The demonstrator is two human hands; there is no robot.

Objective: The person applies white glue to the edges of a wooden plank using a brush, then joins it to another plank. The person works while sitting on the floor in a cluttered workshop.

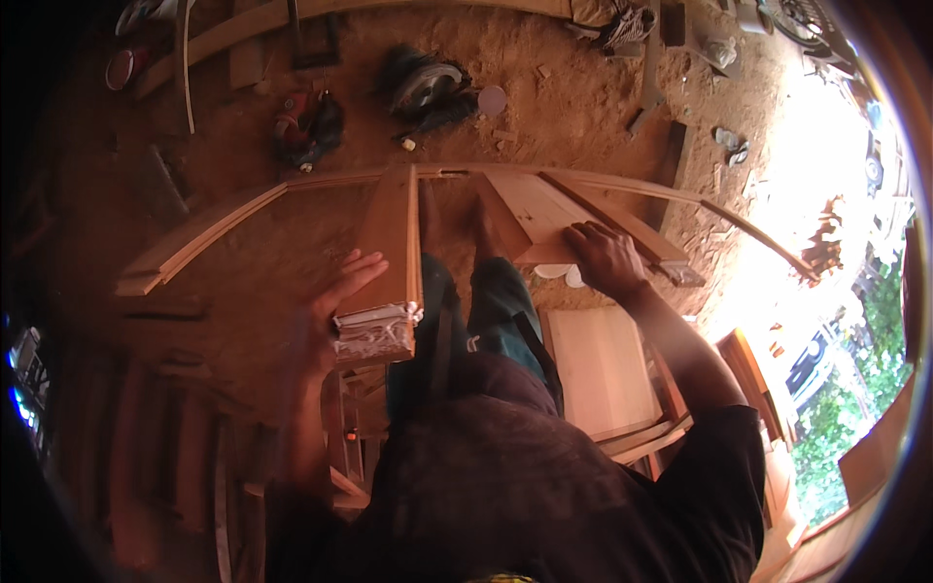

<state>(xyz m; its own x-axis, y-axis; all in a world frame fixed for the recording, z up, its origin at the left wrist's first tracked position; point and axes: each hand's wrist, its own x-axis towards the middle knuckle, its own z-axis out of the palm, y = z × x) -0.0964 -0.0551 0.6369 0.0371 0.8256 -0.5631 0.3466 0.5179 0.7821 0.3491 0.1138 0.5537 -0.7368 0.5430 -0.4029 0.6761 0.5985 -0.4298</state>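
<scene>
- The person stood over a sawdust-covered floor (544, 87), looking down past a dark shirt and green trousers.
- The left hand (326, 321) gripped the near end of a long wooden board (391, 238); its fingers (360, 264) were spread along the board's left face, and the thumb could not be seen.
- That board stood on edge, tilted, with its rough, pale cut end (374, 335) nearest the camera and its far end reaching a curved wooden strip (243, 209) lying on the floor.
- The right hand (604, 257) lay flat on a second, lighter plank (539, 214), fingers slightly spread and pressed down on its surface, pinching nothing.
- The lighter plank sat to the right of the held board, apart from it, with the person's legs between.
- A circular saw (428, 87) and a red power tool (303, 124) lay on the floor beyond the strip.
- A pale flat panel (603, 369) lay below the right hand.
</scene>
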